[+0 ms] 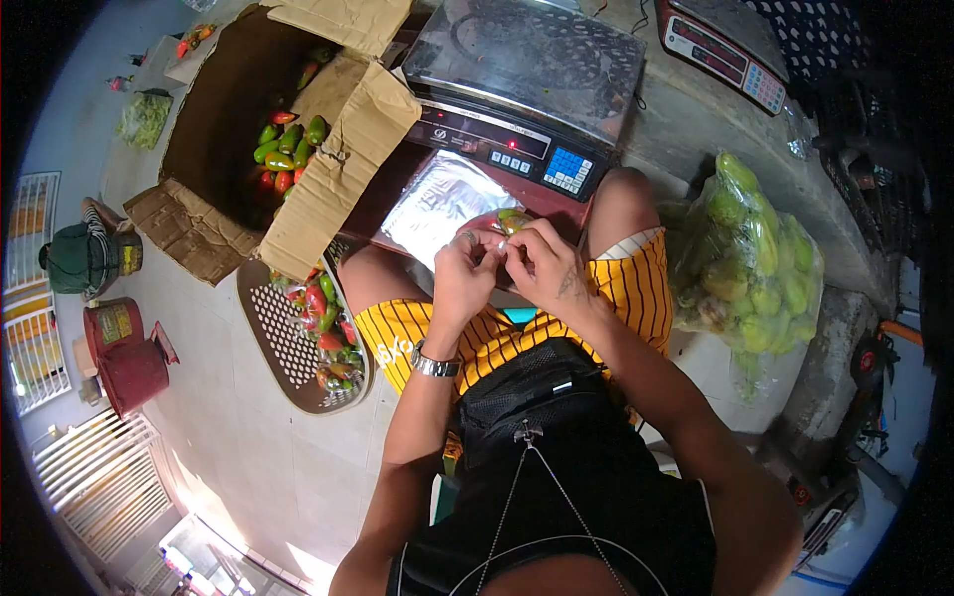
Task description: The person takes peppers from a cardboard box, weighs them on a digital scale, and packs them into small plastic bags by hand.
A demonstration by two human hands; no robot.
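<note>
My left hand, with a metal watch on its wrist, and my right hand meet over my lap, fingers pinched together. Between them is the gathered end of a small clear plastic bag. Green and reddish peppers show in the bag just beyond my fingertips; the rest is hidden behind my hands. A stack of shiny clear plastic bags lies beside it, in front of a digital scale. An open cardboard box at the upper left holds loose green and red peppers.
A perforated plastic basket with bagged peppers stands on the floor by my left leg. On my right sits a big clear bag of green vegetables. A second scale rests on the concrete ledge. Another person is at the far left, near red tubs.
</note>
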